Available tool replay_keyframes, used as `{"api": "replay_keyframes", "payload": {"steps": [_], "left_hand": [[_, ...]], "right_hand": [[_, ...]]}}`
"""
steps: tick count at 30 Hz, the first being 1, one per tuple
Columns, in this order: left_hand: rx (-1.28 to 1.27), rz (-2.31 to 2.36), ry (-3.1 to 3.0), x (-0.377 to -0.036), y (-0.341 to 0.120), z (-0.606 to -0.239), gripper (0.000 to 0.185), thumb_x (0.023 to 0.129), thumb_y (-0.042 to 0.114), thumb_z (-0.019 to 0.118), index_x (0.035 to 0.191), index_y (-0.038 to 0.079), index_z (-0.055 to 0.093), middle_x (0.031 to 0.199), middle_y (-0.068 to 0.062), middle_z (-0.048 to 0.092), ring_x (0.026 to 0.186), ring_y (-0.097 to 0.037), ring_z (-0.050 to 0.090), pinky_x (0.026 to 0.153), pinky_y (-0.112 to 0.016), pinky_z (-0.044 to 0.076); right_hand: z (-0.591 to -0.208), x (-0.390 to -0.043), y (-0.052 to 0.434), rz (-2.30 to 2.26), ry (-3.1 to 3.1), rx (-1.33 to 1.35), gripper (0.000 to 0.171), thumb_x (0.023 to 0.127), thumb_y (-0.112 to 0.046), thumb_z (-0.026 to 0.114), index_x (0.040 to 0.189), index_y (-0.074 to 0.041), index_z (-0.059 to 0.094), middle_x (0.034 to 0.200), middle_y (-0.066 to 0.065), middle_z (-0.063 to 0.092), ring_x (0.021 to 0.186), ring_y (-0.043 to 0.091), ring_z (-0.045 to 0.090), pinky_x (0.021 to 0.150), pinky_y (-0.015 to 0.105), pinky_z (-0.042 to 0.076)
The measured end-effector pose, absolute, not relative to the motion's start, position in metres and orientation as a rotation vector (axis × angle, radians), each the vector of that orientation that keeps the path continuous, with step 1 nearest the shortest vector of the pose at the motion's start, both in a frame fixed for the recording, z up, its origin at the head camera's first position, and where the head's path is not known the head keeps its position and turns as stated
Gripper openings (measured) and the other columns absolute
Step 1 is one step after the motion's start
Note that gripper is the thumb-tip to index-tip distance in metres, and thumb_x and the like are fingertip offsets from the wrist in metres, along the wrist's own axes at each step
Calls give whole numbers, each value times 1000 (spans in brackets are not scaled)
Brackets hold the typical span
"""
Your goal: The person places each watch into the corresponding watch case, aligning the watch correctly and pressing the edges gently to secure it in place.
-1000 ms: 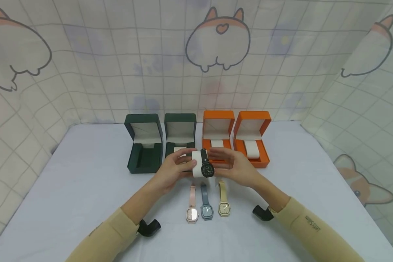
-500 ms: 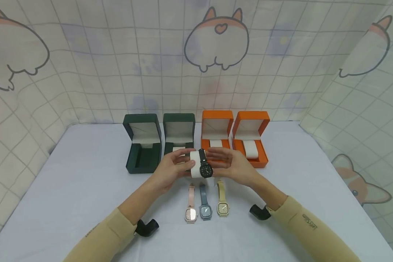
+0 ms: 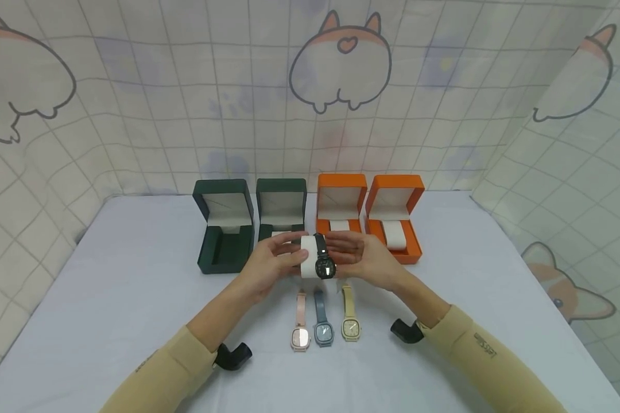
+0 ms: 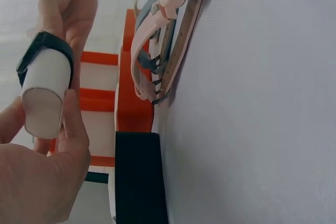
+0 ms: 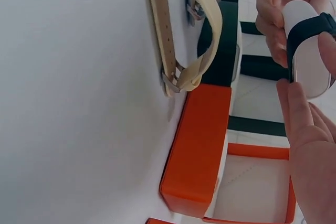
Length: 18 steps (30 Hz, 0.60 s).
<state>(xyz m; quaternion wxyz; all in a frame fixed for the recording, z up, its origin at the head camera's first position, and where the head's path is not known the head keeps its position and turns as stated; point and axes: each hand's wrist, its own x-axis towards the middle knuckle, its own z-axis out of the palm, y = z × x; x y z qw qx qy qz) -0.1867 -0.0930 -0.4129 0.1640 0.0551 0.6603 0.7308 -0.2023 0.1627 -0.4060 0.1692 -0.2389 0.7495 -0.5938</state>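
My left hand grips a white watch cushion, its thumb and fingers on opposite sides of one end. A black wristwatch is wrapped around the cushion, its round dark dial facing up towards the head camera. From the other side, my right hand holds the watch and cushion: in the right wrist view its thumb presses near the dial while its fingers reach along the underside. Below the hands lie a pink watch, a blue watch and a yellow watch.
Two dark green boxes and two orange boxes stand with lids raised along the table's back. White cushions sit in both orange boxes. A black fitting hangs at each sleeve cuff, low over the white cloth.
The head view shifts slightly. Both hands keep hold of the cushion and black watch at almost the same spot, with only slight turning of the dial.
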Motion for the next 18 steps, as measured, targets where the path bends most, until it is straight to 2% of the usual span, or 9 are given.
{"api": "replay_keyframes", "payload": {"steps": [10, 15, 18], "left_hand": [[196, 2016, 1886, -186, -95, -408, 52, 100, 15, 71, 148, 12, 52, 129, -18, 63, 107, -27, 66, 92, -40, 58], [227, 1991, 1874, -185, -95, -412, 52, 99, 17, 71, 148, 20, 54, 129, -16, 63, 110, -29, 64, 93, -39, 57], [240, 1984, 1874, -184, -95, -413, 51, 99, 17, 71, 148, 21, 55, 131, -16, 61, 113, -30, 64, 93, -40, 57]], "right_hand": [[-397, -202, 169, -1568, 2163, -839, 75, 87, 2, 80, 153, -3, 45, 151, 12, 50, 133, 34, 53, 102, 35, 51], [-403, -202, 170, -1529, 2195, -875, 81, 83, -4, 86, 153, -9, 46, 151, 7, 50, 132, 32, 56, 100, 37, 52], [-405, -201, 171, -1506, 2201, -897, 85, 82, -6, 88, 155, -13, 44, 153, 6, 48, 133, 32, 54, 100, 37, 52]]}}
